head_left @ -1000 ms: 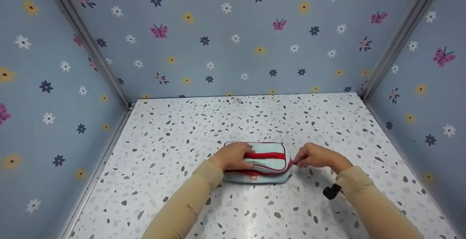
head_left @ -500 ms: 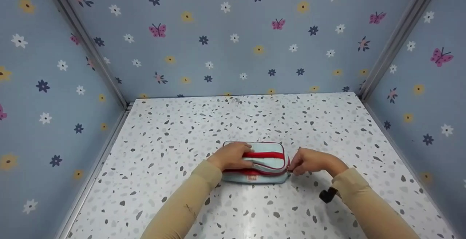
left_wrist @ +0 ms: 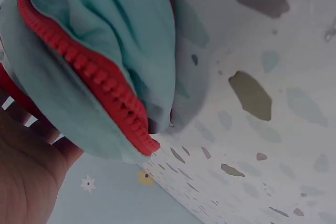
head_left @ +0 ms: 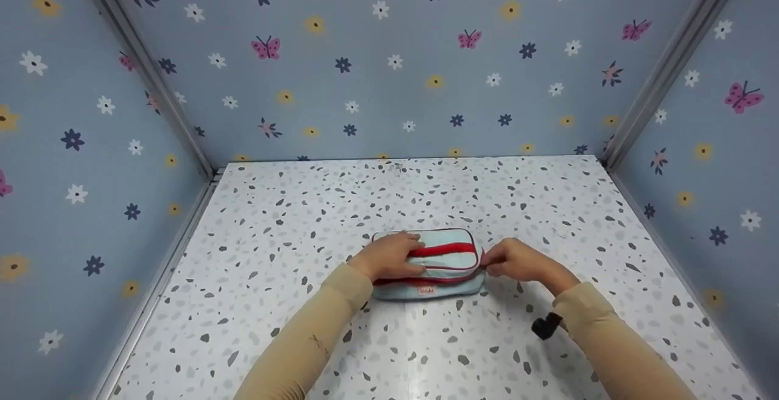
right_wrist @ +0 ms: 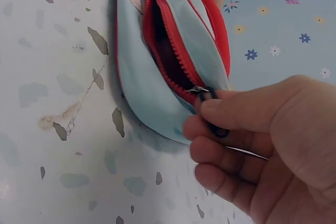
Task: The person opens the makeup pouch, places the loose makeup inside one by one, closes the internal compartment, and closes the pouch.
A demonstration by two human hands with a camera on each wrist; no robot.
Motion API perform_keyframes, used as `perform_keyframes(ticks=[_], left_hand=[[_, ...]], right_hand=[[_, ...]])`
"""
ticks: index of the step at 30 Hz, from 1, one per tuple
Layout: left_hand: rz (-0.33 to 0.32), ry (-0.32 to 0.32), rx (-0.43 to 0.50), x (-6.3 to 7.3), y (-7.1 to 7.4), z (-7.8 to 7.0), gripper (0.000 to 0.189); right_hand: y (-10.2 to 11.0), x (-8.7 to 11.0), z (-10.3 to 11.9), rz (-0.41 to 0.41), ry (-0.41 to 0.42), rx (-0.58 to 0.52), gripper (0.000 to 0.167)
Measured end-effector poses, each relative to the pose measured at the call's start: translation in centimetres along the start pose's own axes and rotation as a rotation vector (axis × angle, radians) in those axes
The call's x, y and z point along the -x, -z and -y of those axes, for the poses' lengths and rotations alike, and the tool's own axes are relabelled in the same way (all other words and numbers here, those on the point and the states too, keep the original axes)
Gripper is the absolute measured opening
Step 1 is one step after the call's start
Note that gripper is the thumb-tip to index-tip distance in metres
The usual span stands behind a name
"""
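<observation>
A pale blue pencil case [head_left: 447, 237] with red trim and a red strap [head_left: 447, 249] lies on the table. My left hand [head_left: 389, 256] grips its left part, thumb on the near side of the raised upper section. In the right wrist view the red zipper [right_wrist: 178, 45] gapes along the front, its inside dark. At the case's right end my right hand [head_left: 517, 260] pinches the dark zipper pull [right_wrist: 218, 129] between thumb and index finger. From the left wrist view, parted red teeth [left_wrist: 97, 77] run between folds of blue cloth.
A white speckled tabletop [head_left: 304, 205] lies beneath the case. Blue flowered panels [head_left: 389, 83] stand at the back and both sides, joined by grey metal posts [head_left: 669, 65]. A small black object [head_left: 546, 326] hangs by the right wrist.
My right hand came nearer along the case's right end, then moved slightly away again with the zipper pull. The case has shifted slightly away from me. My left hand keeps its grip.
</observation>
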State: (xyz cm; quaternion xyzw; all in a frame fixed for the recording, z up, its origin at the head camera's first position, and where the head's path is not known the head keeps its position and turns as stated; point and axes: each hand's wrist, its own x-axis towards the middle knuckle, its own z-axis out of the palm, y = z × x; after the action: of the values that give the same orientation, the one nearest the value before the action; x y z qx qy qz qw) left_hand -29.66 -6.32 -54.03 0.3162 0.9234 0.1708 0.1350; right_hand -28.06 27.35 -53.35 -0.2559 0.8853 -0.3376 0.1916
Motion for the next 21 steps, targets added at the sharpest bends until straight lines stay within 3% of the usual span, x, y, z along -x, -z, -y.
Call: perform_keyframes(ticks=[4, 7, 14, 21], left_hand=[[-0.002, 0.046, 0.009, -0.5, 0.3, 0.0, 0.071], [-0.01, 0.053, 0.021, -0.9, 0.5, -0.2, 0.071], [-0.046, 0.038, 0.006, -1.3, 0.7, -0.5, 0.046], [-0.046, 0.053, 0.04, -1.5, 0.7, -0.5, 0.047]], right_hand=[[-0.1, -0.3, -0.3, -0.098, -0.013, 0.013, 0.018], [-0.1, -0.2, -0.3, -0.124, -0.026, 0.022, 0.018], [-0.1, 0.6, -0.2, -0.066, -0.046, 0.03, 0.016], [-0.5, 0.8, 0.4, 0.007, 0.0, -0.017, 0.018]])
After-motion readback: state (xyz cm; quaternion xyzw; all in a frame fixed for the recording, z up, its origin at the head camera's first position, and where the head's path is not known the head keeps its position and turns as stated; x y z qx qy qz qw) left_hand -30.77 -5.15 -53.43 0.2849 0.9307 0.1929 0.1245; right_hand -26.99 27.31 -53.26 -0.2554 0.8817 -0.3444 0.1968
